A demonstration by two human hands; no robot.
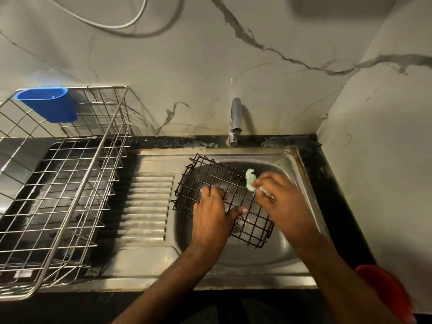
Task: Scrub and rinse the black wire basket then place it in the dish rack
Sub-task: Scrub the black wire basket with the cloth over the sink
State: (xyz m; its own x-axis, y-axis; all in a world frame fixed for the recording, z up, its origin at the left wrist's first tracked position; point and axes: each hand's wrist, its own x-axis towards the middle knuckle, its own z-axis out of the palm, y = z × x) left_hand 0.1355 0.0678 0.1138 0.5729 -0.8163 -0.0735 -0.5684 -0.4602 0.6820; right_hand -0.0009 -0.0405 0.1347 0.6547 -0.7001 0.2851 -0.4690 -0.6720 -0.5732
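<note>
Two hands work over the round bowl of the steel sink (301, 232). Held above the bowl, the black wire basket (210, 181) is tilted, its long axis running from 10 o'clock near the drainboard to 4 o'clock over the drain, with the grid face turned up toward the camera. Gripping the basket's near long edge, the left hand (212, 218) has its fingers curled through the wires and its thumb hooked over one. At the far long edge, the right hand (280, 197) pinches a pale green scrubber (250, 180) against the wires. Off at 9 o'clock, the steel dish rack (70, 183) stands on the black counter (336, 195), with a blue cup (50, 106) hung on its back rail. Behind the basket at 12 o'clock the tap (235, 120) rises, and the ribbed drainboard lies between sink bowl and rack. Down at 4 o'clock a red tub (385, 291) shows.
</note>
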